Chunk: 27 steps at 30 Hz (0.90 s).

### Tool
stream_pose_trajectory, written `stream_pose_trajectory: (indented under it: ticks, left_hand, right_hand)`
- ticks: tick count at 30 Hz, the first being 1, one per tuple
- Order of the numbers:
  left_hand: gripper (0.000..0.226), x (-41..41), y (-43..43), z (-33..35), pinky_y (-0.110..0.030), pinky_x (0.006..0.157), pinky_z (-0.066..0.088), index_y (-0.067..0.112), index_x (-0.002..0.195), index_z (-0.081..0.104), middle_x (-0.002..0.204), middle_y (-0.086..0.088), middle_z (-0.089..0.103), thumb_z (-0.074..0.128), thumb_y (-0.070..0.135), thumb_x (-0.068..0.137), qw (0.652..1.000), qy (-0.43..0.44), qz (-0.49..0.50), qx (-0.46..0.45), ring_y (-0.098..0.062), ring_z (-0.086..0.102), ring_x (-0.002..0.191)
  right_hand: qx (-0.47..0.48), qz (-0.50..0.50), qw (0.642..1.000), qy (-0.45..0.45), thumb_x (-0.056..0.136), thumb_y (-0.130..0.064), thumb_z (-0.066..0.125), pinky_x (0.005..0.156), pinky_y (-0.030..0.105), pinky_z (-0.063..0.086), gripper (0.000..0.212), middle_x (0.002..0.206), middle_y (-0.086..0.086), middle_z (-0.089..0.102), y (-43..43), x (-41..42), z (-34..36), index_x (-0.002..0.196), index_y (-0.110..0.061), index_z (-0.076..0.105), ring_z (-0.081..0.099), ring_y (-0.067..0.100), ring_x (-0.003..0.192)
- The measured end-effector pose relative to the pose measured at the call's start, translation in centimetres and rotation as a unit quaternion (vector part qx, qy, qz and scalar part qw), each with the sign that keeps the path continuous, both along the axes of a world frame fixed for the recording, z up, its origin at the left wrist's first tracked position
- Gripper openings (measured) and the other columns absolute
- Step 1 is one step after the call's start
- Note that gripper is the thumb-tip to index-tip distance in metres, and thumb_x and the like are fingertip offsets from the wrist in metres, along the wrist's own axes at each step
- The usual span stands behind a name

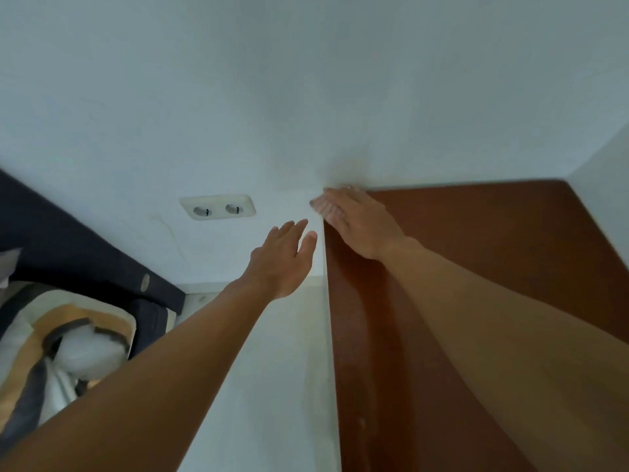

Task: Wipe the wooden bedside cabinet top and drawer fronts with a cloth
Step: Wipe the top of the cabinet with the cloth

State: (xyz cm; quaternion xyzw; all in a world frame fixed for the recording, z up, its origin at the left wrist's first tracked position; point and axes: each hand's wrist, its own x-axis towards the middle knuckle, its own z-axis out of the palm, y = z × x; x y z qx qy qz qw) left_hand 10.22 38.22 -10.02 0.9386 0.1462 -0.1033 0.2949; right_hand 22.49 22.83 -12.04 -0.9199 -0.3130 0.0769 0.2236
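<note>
Both hands spread: my left hand (pixel 282 260) empty, my right hand (pixel 354 223) flat at cabinet top (pixel 493 240)'s upper-centre corner; cloth unconfirmed, blurred. Risk: bare-palm smearing.

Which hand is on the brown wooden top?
The right hand is, lying flat at the far left corner of the brown cabinet top. The left hand hovers open beside the cabinet, in front of the white wall.
</note>
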Motion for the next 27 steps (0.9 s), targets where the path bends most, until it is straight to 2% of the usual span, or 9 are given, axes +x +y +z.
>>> stream_pose_trajectory:
  ticks: [2,6,8,11,14,16,18,27]
  left_hand:
    - [0.059,2.0,0.4,-0.7,-0.052,0.123,0.02,0.026,0.159,0.022,0.166,0.003,0.024,0.023,0.05,0.105,0.999,-0.024,0.008,-0.021,-0.018,0.017,0.154]
    - [0.064,5.4,-0.5,-2.1,-0.052,0.12,0.028,0.024,0.16,0.02,0.163,0.001,0.03,0.029,0.05,0.102,0.998,-0.035,0.006,-0.048,-0.02,0.028,0.15]
    - [0.069,6.9,-1.8,-2.5,-0.056,0.113,0.036,0.022,0.157,0.025,0.157,-0.004,0.035,0.032,0.052,0.095,0.999,-0.049,0.004,-0.019,-0.026,0.035,0.143]
    - [0.063,9.7,-4.6,-2.7,-0.057,0.107,0.036,0.023,0.15,0.034,0.154,-0.007,0.036,0.043,0.051,0.095,0.994,-0.083,0.009,0.077,-0.03,0.036,0.139]
    - [0.066,12.1,-7.1,-4.0,-0.06,0.109,0.031,0.026,0.15,0.032,0.157,-0.008,0.03,0.04,0.059,0.093,0.994,-0.047,0.047,0.089,-0.034,0.025,0.144]
    - [0.066,12.7,-8.2,-5.6,-0.061,0.116,0.02,0.025,0.156,0.023,0.164,-0.012,0.017,0.033,0.056,0.099,0.991,-0.025,0.078,0.102,-0.037,0.008,0.151]
    - [0.064,12.4,-8.7,-6.4,-0.06,0.119,0.014,0.025,0.159,0.015,0.166,-0.013,0.011,0.028,0.052,0.102,0.986,-0.036,0.077,0.14,-0.037,0.001,0.153]
    - [0.067,8.7,-9.6,-6.7,-0.057,0.122,0.011,0.025,0.161,0.008,0.168,-0.012,0.005,0.021,0.054,0.103,0.984,-0.04,0.041,0.17,-0.035,-0.002,0.155]
  right_hand:
    - [0.011,-0.016,1.0,-0.007,0.106,-0.037,0.037,0.124,0.048,0.02,0.049,0.161,0.0,0.041,-0.5,0.6,-1.0,0.154,-0.026,0.04,0.029,0.019,0.153]
    - [0.029,-0.122,0.99,-0.07,0.1,-0.03,0.033,0.118,0.053,0.028,0.05,0.15,-0.001,0.054,-5.3,0.5,-2.6,0.147,-0.025,0.05,0.045,0.02,0.141]
    - [-0.006,-0.161,0.982,-0.094,0.097,-0.027,0.037,0.118,0.055,0.028,0.05,0.149,0.001,0.055,-8.7,0.4,-4.0,0.144,-0.026,0.053,0.046,0.024,0.141]
    - [-0.038,-0.181,0.976,-0.117,0.096,-0.03,0.04,0.117,0.056,0.029,0.048,0.151,0.0,0.053,-11.4,0.2,-5.7,0.141,-0.029,0.056,0.045,0.025,0.143]
    - [-0.04,-0.182,0.974,-0.129,0.096,-0.031,0.041,0.118,0.056,0.026,0.048,0.153,-0.002,0.05,-11.3,0.3,-6.0,0.141,-0.03,0.055,0.042,0.023,0.144]
    - [-0.044,-0.181,0.973,-0.133,0.096,-0.032,0.04,0.119,0.056,0.024,0.049,0.154,-0.002,0.049,-11.4,0.2,-6.0,0.143,-0.031,0.054,0.04,0.023,0.145]
    - [-0.041,-0.179,0.973,-0.137,0.095,-0.032,0.04,0.119,0.056,0.024,0.05,0.154,-0.002,0.049,-11.5,0.3,-5.9,0.143,-0.03,0.054,0.04,0.023,0.145]
    - [-0.033,-0.181,0.976,-0.119,0.094,-0.032,0.043,0.119,0.057,0.022,0.05,0.153,0.0,0.05,-11.3,0.5,-6.0,0.142,-0.028,0.056,0.04,0.025,0.145]
